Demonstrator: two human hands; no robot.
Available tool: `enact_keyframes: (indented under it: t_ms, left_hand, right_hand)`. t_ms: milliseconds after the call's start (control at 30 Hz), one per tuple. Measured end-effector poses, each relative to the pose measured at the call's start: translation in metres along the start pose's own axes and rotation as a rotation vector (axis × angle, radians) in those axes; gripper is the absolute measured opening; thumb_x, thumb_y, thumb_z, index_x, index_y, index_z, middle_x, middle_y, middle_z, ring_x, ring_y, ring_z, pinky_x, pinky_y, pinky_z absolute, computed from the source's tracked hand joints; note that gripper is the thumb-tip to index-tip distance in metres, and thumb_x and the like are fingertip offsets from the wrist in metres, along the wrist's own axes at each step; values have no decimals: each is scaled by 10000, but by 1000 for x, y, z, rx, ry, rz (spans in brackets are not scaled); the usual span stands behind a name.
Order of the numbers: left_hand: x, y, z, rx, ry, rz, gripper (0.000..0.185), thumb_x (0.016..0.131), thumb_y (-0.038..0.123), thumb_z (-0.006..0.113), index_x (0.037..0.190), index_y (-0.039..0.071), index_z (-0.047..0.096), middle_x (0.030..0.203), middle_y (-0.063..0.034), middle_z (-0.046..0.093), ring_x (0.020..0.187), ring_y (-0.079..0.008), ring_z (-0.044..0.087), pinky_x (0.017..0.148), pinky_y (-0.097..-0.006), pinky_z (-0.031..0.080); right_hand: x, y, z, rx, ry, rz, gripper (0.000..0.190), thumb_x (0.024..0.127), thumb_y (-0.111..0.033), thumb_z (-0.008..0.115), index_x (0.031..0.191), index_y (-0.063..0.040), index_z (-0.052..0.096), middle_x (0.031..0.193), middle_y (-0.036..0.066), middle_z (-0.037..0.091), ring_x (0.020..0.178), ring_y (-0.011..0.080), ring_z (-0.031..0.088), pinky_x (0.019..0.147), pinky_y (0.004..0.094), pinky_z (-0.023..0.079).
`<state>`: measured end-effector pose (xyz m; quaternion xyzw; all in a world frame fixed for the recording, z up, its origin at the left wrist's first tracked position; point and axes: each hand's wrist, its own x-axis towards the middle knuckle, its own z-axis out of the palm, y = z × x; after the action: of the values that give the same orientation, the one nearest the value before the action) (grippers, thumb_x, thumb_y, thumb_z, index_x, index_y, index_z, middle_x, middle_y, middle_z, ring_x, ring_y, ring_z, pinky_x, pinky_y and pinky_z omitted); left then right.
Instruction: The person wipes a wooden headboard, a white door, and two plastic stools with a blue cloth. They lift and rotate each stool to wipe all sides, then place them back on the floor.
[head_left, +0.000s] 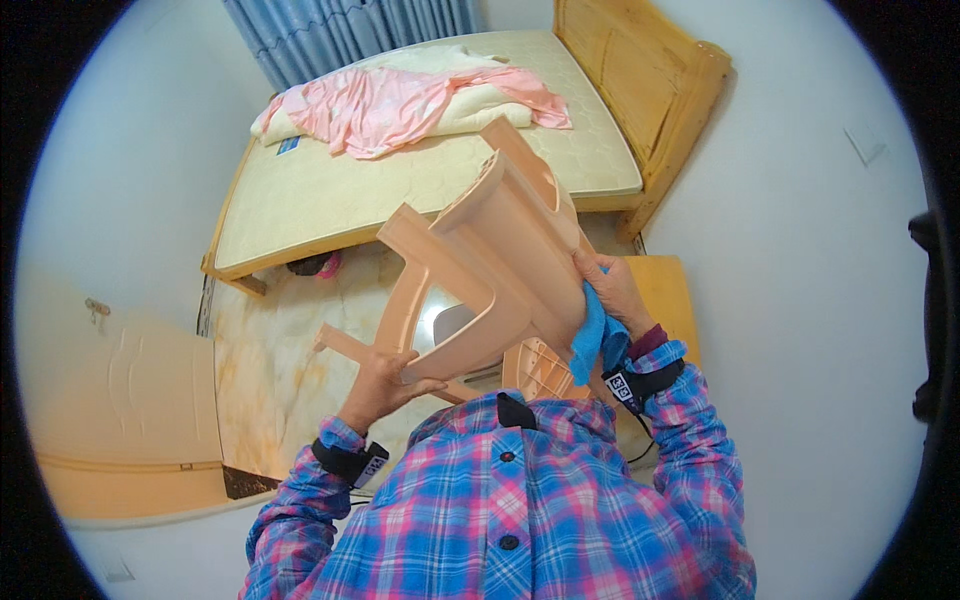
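Observation:
A peach-coloured plastic chair (517, 255) is held tilted in front of my body, its legs pointing up and away from me. My left hand (386, 386) grips its lower left edge, thumb on the near side. On the right side, my right hand (611, 289) clasps the rim of the same chair. A blue cloth (592, 330) hangs from beneath that hand against the plastic. Close to my waist shows a ribbed peach plastic panel (544, 369); whether it belongs to the chair I cannot tell.
Ahead stands a wooden bed with a bare mattress (315, 202) and a crumpled pink sheet (375, 105). A yellow wooden surface (667, 292) lies right, beside the wall. A peach door (150, 382) is at left. Something dark and pink (322, 265) sits under the bed.

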<state>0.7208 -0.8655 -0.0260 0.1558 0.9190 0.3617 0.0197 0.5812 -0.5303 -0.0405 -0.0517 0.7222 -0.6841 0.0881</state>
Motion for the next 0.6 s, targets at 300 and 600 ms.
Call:
enact_keyframes:
  t_ms: [300,600]
  left_hand:
    - [13,32,37,133,189,-46,446,738,389,772,556,27,586,484,-165,496,431,-292,514,426,-387,371]
    - [6,34,48,197,274,-86,402,764,347,758,580,36,583,506,-149,531,455,-299,546,439,-397,394]
  right_hand:
    - [0,60,-10,-96,231,-10,384,882,-354,659,820,24,658,728,31,626,670,96,538,606,259,449]
    - [-24,75,11,-278,390,39,381,849,-270,647,1048,49,584,1004,254,633,979,355,607,831,383,472]
